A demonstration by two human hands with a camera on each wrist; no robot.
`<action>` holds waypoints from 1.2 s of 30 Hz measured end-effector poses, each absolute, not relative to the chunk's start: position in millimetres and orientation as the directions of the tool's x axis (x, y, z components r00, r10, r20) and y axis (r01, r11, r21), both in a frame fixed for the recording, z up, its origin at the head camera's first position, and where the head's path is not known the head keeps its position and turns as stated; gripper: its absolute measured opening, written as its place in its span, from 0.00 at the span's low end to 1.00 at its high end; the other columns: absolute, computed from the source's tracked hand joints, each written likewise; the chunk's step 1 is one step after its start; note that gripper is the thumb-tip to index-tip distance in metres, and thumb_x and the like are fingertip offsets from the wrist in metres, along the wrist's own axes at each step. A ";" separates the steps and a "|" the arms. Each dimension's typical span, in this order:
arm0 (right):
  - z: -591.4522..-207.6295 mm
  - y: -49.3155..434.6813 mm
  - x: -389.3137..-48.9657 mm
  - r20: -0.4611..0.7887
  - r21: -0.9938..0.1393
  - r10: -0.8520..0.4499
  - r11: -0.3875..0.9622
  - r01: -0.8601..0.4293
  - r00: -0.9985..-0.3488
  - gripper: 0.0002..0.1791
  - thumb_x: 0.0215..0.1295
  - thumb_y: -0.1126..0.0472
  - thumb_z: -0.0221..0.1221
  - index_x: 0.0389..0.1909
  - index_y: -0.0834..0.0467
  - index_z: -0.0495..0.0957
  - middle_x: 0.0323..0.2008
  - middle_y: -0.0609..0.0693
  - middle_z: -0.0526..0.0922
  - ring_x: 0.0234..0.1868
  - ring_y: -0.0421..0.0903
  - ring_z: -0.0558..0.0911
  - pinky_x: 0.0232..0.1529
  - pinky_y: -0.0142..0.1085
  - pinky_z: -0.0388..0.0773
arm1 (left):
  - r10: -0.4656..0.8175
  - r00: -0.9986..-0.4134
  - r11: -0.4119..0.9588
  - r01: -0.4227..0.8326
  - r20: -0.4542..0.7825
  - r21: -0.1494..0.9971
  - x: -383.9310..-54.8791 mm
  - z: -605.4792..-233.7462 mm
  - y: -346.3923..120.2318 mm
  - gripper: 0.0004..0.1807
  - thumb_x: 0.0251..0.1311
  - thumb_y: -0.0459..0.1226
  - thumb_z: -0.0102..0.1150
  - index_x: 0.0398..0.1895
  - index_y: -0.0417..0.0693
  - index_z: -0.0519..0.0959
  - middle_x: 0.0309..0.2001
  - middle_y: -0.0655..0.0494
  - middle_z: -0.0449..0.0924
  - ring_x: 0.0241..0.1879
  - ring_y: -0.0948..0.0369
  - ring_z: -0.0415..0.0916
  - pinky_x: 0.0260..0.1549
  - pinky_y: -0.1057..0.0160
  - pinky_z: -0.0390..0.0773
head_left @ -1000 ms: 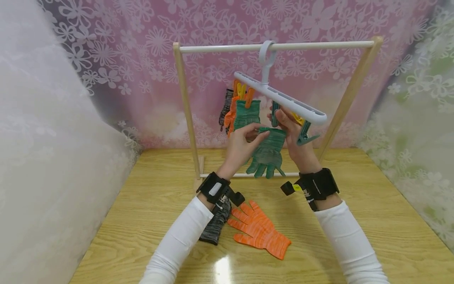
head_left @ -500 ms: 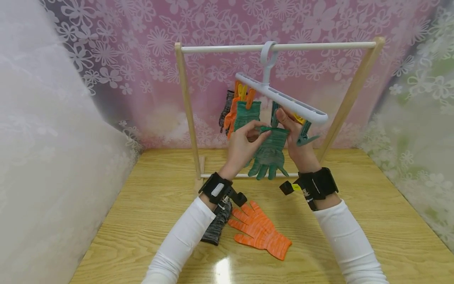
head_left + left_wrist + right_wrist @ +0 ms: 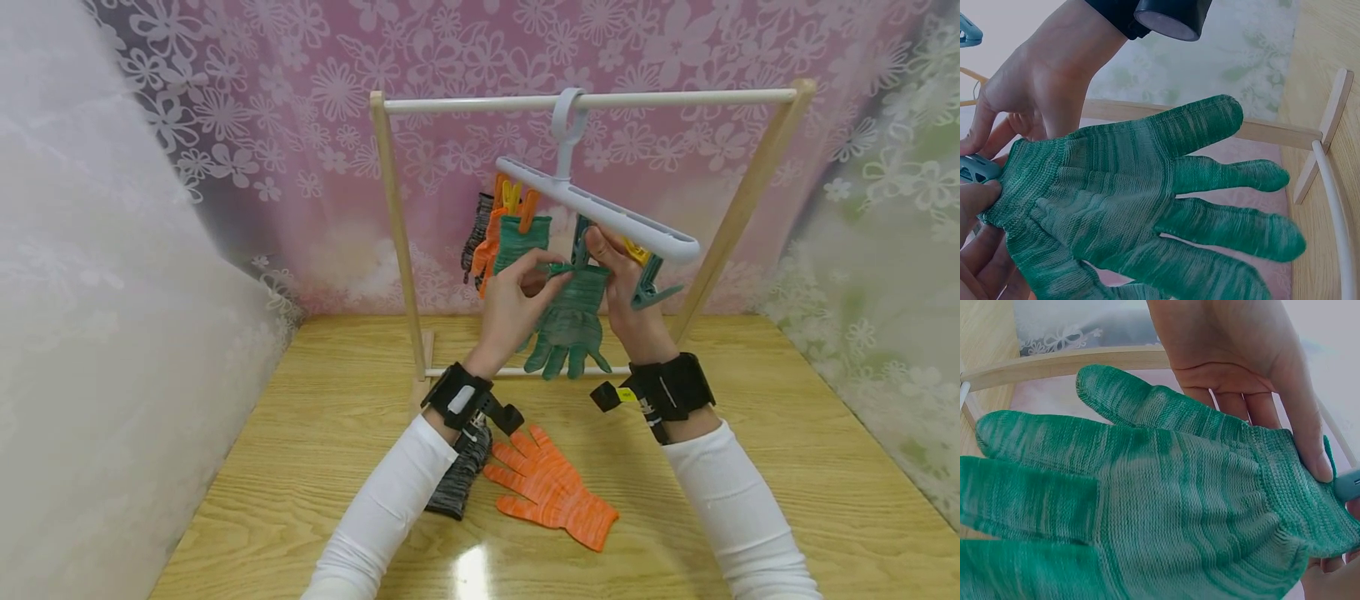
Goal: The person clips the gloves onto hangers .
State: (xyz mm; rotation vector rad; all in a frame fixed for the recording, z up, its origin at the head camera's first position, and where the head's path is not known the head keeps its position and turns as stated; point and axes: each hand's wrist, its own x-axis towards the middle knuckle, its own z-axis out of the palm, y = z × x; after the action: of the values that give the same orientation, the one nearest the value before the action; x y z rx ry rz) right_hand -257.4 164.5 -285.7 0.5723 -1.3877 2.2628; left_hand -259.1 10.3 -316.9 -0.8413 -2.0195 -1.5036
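Note:
A green knitted glove [image 3: 570, 321] hangs cuff up, fingers down, below the hanger. My left hand [image 3: 512, 308] pinches its cuff between thumb and fingers. My right hand [image 3: 626, 287] grips a dark green clothespin [image 3: 581, 242] that hangs from the grey hanger [image 3: 615, 218]. In the left wrist view the clothespin's tip [image 3: 977, 169] lies right at the cuff, beside my left thumb. In the right wrist view my left thumb [image 3: 1319, 464] presses on the cuff near the clothespin [image 3: 1349, 485]; most of my right hand is out of that view.
The hanger hooks over the white rod [image 3: 465, 103] of a wooden rack. At its far end pegs hold another green glove [image 3: 522, 237], an orange glove [image 3: 487, 250] and a black-grey glove [image 3: 477, 233]. On the table lie an orange glove [image 3: 558, 487] and a black-grey glove [image 3: 453, 487], partly under my left arm.
The green glove has shifted slightly right, and its cuff has come to the clothespin's lower end. Both hands keep their holds; the hanger has swung a little.

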 end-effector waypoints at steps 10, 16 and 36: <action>-286.5 163.5 -260.0 0.551 -0.716 0.152 -0.420 -0.558 -0.821 0.14 0.56 0.52 0.75 0.42 0.48 0.86 0.43 0.41 0.84 0.54 0.41 0.76 0.76 0.49 0.46 | 0.191 -0.693 0.201 0.721 0.695 0.663 -260.2 -315.5 9.4 0.12 0.69 0.38 0.64 0.51 0.44 0.82 0.42 0.45 0.88 0.39 0.57 0.87 0.42 0.70 0.83; -285.8 162.1 -261.2 0.567 -0.686 0.172 -0.444 -0.577 -0.806 0.14 0.56 0.56 0.75 0.43 0.50 0.86 0.44 0.43 0.85 0.55 0.42 0.76 0.77 0.49 0.47 | 0.181 -0.679 0.177 0.734 0.712 0.655 -260.7 -314.9 9.9 0.11 0.69 0.37 0.64 0.51 0.44 0.82 0.44 0.45 0.88 0.41 0.56 0.88 0.43 0.70 0.83; -287.8 163.0 -258.7 0.577 -0.692 0.149 -0.433 -0.578 -0.803 0.13 0.59 0.55 0.74 0.44 0.50 0.86 0.47 0.43 0.83 0.67 0.49 0.70 0.79 0.43 0.45 | 0.103 -0.623 0.174 0.778 0.775 0.603 -264.9 -310.8 17.7 0.10 0.68 0.38 0.65 0.50 0.47 0.83 0.32 0.48 0.89 0.30 0.64 0.87 0.30 0.71 0.82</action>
State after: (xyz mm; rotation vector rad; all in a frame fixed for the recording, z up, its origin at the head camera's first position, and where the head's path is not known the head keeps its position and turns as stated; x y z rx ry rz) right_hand -258.7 163.0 -287.8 0.6118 -1.3364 2.2563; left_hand -264.9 17.7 -310.8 -0.8298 -1.8700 -1.4893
